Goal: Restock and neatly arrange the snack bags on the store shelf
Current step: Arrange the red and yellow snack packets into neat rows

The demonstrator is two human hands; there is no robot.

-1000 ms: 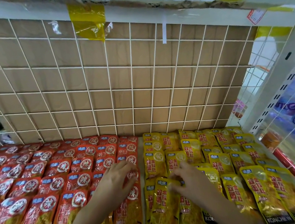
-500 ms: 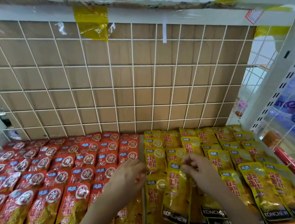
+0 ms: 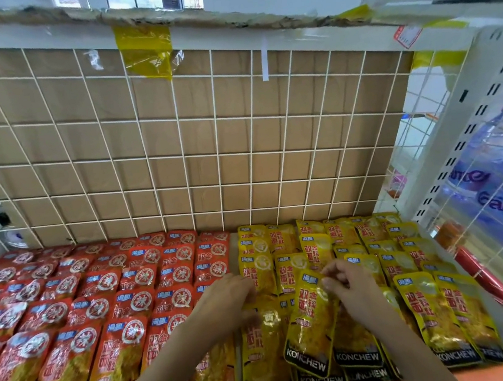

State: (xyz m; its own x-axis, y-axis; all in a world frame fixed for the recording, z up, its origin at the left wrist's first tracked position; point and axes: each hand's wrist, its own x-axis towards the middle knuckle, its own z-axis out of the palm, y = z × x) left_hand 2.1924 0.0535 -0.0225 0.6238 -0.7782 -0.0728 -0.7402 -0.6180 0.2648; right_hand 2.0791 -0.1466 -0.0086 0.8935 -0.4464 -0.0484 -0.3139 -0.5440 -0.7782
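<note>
Your right hand point(image 3: 347, 286) now pinches the yellow bag point(image 3: 311, 328) by its top, lifting it askew; your left hand point(image 3: 229, 300), fingers flat, steadies the neighbouring bags point(image 3: 262, 344); re-laying remains

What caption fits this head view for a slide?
Right hand pinches a tilted yellow snack bag while left hand rests on neighbouring yellow bags.

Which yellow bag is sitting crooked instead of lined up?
The yellow bag pinched at its top by the right hand; it slants across its neighbours, which lie straight in rows.
</note>
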